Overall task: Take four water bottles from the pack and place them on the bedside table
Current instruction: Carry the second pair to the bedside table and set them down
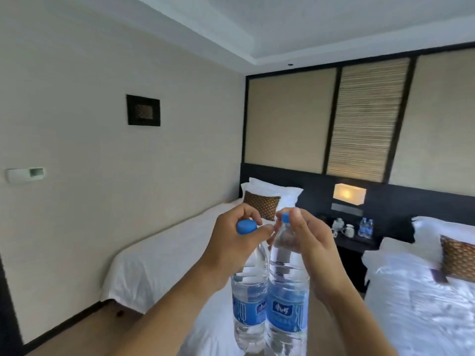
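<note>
I hold two clear water bottles with blue caps and blue labels in front of me, hanging upright side by side. My left hand point(231, 235) grips the neck of the left bottle point(248, 299) just under its cap. My right hand point(308, 240) pinches the neck of the right bottle point(286, 301). Ahead, between the two beds, stands the dark bedside table point(352, 244). Two more blue-labelled bottles point(365, 228) stand on its right part. The pack is not in view.
A white teapot and cups point(343, 227) sit on the bedside table left of the bottles, under a lit wall lamp point(349, 194). A white bed point(167, 253) lies to the left, another white bed point(424, 291) to the right. Wooden floor runs between them.
</note>
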Demonstrator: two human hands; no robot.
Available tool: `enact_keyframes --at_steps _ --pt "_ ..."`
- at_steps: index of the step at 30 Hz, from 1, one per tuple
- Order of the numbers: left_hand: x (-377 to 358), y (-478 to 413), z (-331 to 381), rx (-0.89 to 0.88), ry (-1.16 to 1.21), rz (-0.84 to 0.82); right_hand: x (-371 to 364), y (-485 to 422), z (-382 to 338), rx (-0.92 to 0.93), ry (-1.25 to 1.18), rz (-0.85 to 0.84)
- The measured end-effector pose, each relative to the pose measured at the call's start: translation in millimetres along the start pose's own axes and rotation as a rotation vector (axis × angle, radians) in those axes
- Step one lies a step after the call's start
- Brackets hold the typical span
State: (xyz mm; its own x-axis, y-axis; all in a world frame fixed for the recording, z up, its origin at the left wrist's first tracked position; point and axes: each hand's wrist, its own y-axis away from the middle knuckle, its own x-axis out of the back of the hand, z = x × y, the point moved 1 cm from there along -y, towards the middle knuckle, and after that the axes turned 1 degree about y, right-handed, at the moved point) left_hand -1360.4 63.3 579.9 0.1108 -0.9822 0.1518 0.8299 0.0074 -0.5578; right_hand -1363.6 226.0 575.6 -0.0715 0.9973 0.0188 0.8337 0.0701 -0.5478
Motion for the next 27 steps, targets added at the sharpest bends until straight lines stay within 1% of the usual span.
enact_keyframes --at_steps 4,10,13,15,17,19,23,27 --pt "-88.7 -77.9 -47.9 -0.004 0.029 -0.081 78.7 -59.3 54.7 -0.001 0.118 0.128" --pt "-193.9 -207.2 -141.2 -0.017 0.077 -0.212 168.4 -167.4 146.9 -0.008 0.273 0.342" --pt "-240.7 -285.0 -186.6 -0.032 0.096 -0.314 207.0 -238.9 187.2 0.005 0.359 0.452" --pt "-270.5 -339.1 -213.8 -0.034 0.090 -0.398 232.1 -292.1 210.1 0.003 0.368 0.502" --pt "-299.4 -392.2 -238.9 -0.033 0.072 -0.457 259.6 -346.5 230.4 0.002 0.383 0.538" --pt "-327.3 -443.6 -260.2 -0.031 0.076 -0.473 288.5 -397.5 249.6 -0.004 0.392 0.556" --pt "-386.1 -535.2 -301.1 -0.018 0.161 -0.516 343.7 -485.0 293.1 -0.013 0.393 0.573" --pt "-453.5 -622.9 -356.2 0.003 0.279 -0.555 408.5 -567.4 351.0 -0.064 0.303 0.554"
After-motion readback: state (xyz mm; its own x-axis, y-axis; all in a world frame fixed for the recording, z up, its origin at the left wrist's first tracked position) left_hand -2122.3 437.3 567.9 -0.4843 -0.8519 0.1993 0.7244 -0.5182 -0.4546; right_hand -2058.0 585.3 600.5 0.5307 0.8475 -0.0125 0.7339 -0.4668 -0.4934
